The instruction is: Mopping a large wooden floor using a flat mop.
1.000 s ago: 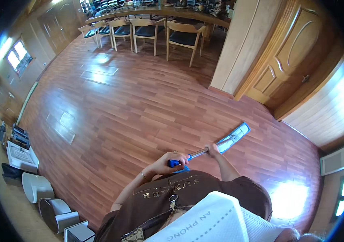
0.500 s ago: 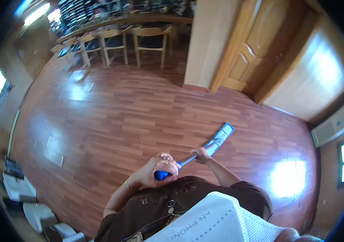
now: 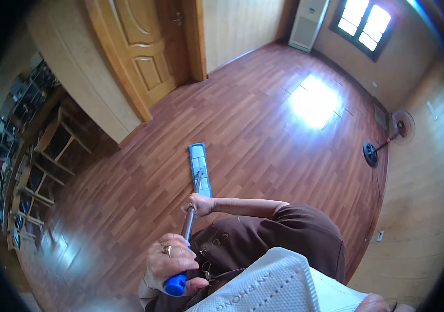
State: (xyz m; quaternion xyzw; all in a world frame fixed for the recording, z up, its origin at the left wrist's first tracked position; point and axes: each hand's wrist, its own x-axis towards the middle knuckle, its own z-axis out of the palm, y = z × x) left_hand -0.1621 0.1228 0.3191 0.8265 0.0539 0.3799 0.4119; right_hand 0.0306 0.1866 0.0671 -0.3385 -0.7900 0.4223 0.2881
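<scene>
A flat mop with a metal pole (image 3: pixel 188 224) slants away from my body. Its long blue-rimmed head (image 3: pixel 199 165) rests on the reddish wood-plank floor (image 3: pixel 253 135). My left hand (image 3: pixel 170 260), with rings on its fingers, wraps the blue grip (image 3: pixel 174 285) at the pole's upper end, close to my brown shirt. Farther down the pole, my right hand (image 3: pixel 199 204) is closed around the metal shaft, just short of the mop head. The lower joint of the pole is partly covered by that hand.
A wooden door (image 3: pixel 146 47) stands ahead to the left, beside a pale wall corner. Wooden chairs (image 3: pixel 58 140) line a counter at the far left. At the right wall is a standing fan (image 3: pixel 386 140). A tall white air conditioner (image 3: pixel 308 26) stands in the far corner near a window (image 3: pixel 365 23).
My view has swung to the right, bringing the fan and window in. The mop head now lies ahead of me rather than to the right. Both hands keep hold of the pole.
</scene>
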